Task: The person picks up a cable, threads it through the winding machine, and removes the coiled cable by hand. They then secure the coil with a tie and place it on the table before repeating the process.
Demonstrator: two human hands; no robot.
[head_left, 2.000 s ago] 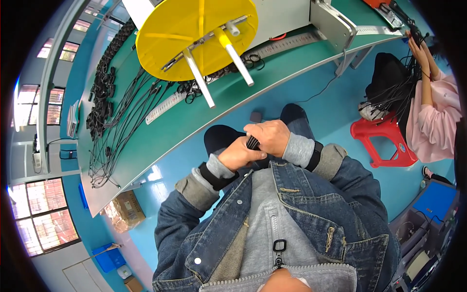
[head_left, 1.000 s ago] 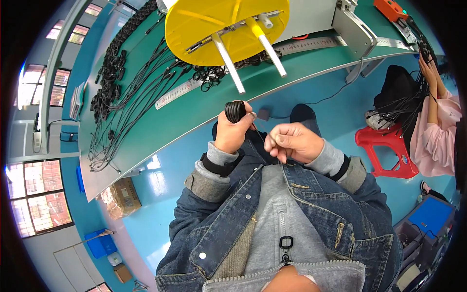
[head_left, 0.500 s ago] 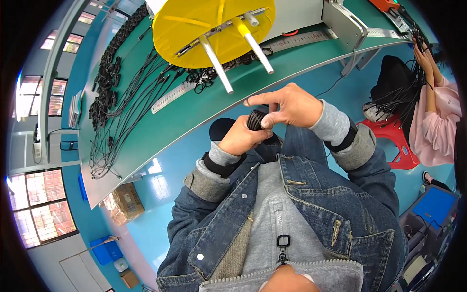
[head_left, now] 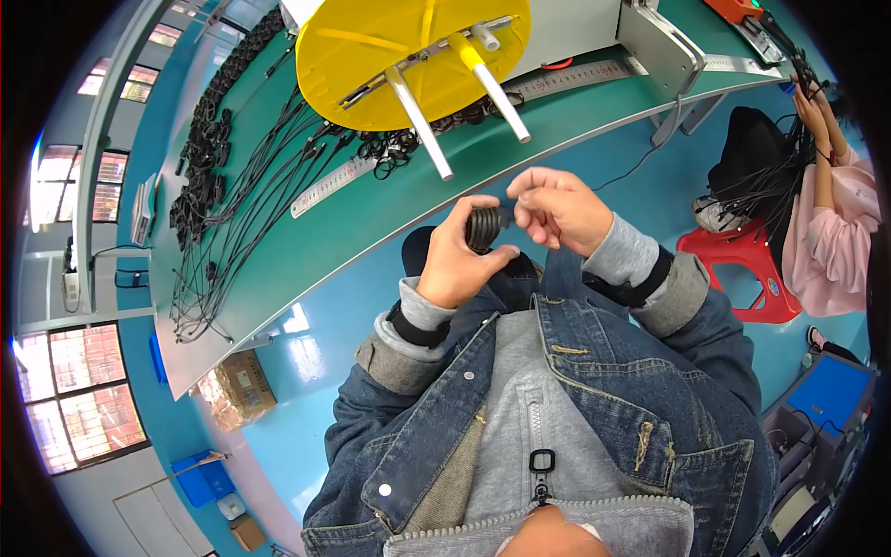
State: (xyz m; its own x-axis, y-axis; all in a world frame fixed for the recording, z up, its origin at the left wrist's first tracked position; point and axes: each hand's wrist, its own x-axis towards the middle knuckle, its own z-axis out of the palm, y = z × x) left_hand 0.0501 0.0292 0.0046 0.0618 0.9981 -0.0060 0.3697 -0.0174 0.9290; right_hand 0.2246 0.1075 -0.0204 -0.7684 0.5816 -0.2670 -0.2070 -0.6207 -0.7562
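A black cable wound into a tight coil (head_left: 483,229) sits in my left hand (head_left: 455,260), between the fingers on its far side and the thumb on its near side. Just right of the coil is my right hand (head_left: 564,212), its fingers curled in toward the thumb. A small dark blurred piece shows between the coil and the right fingertips; whether they grip it is hard to make out. Beyond both hands, a yellow disc (head_left: 371,84) carries two pale rods (head_left: 419,125) that stick out toward me over the bench edge.
Many black cables (head_left: 269,167) and a row of coiled ones (head_left: 200,148) lie on the green bench (head_left: 408,200). A steel ruler (head_left: 329,186) runs along it. At the right, another person's hands (head_left: 815,116) hold black cables near a red stool (head_left: 761,288).
My right hand has drawn its stretched index finger back and curled its fingers beside the coil. My left hand has turned and opened its grip wider around the coil, showing its stacked loops.
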